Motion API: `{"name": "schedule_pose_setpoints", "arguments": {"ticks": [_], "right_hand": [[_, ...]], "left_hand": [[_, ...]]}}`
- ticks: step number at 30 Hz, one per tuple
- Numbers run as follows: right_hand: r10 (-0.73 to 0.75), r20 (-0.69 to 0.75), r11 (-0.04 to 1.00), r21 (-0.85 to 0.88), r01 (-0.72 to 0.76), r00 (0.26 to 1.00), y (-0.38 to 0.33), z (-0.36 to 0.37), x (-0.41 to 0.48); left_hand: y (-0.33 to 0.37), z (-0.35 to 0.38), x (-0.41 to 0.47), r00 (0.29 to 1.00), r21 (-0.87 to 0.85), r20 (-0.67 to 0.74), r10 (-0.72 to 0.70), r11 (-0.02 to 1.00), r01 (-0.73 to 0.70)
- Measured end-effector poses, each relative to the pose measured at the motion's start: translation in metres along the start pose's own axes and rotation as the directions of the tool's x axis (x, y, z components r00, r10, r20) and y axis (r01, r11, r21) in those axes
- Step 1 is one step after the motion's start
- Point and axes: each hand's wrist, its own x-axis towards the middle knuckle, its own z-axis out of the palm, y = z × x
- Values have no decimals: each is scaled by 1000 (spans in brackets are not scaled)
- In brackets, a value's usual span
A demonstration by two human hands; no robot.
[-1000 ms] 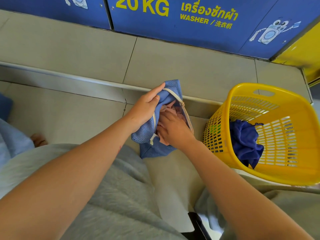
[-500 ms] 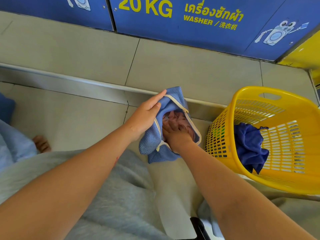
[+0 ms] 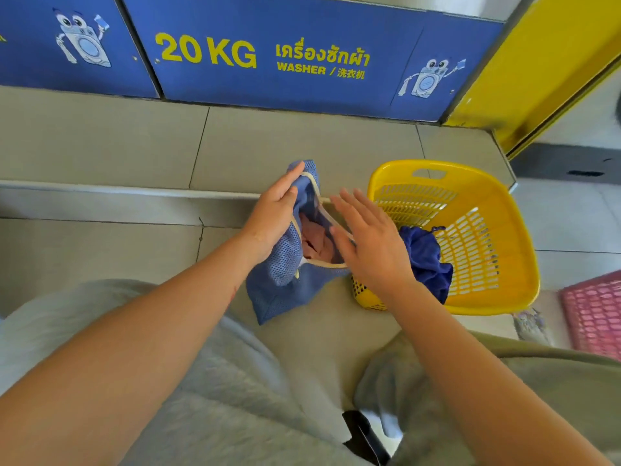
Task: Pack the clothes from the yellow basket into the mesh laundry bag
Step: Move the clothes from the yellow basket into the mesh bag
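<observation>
So I'm sitting on the tiled floor (image 3: 100,146) right in front of a blue washer panel (image 3: 302,62) that's showing "20 KG WASHER" in yellow. A raised tile step is running across between me and the machines, and a pink crate (image 3: 594,317) is poking in at the right edge. My grey-clad knees are filling the bottom of the view, with a small black object (image 3: 364,435) sitting between them; I can't tell what it is.

The blue mesh laundry bag (image 3: 279,290) is sitting on the floor just ahead of my knees, standing roughly upright with its long axis running away from me and its cream-trimmed mouth facing up toward me. Pinkish clothes (image 3: 314,237) are showing inside it.

My left hand (image 3: 272,216) is clamping the bag's left rim, holding the mouth open. My right hand (image 3: 366,240) is hovering flat over the opening, fingers spread, gripping nothing, and it's covering the near corner of the yellow basket (image 3: 504,237). That basket is sitting just right of the bag, tipping toward me, with a dark blue garment (image 3: 423,253) bunched against its near wall.
</observation>
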Motion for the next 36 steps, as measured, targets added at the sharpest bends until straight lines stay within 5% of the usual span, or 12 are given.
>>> {"name": "schedule_pose_setpoints", "arguments": {"ticks": [5,9,14,25,27,31,36], "right_hand": [[353,-19,929,-110,-353,935,60,-32,-14],[620,189,779,-260,-570,761,106,-25,-27],[709,402,705,-428,-566,579,147,5,-35],[787,575,554,-503,-663,222,198,74,-18],[798,546,557,-504,-660,257,203,80,-24],[780,414,625,-472,-622,469,214,78,-28],[760,400,638,-313,-703,512,206,53,-2]], "left_hand": [[13,21,2,999,-8,5,47,999,-47],[0,24,5,995,80,86,50,995,-57],[-20,26,10,985,154,174,-2,988,-25],[-31,34,40,986,162,164,-40,987,13],[-31,35,44,987,161,154,-52,987,27],[-31,34,47,988,161,138,-65,986,42],[-28,33,45,989,157,127,-69,986,49]]}}
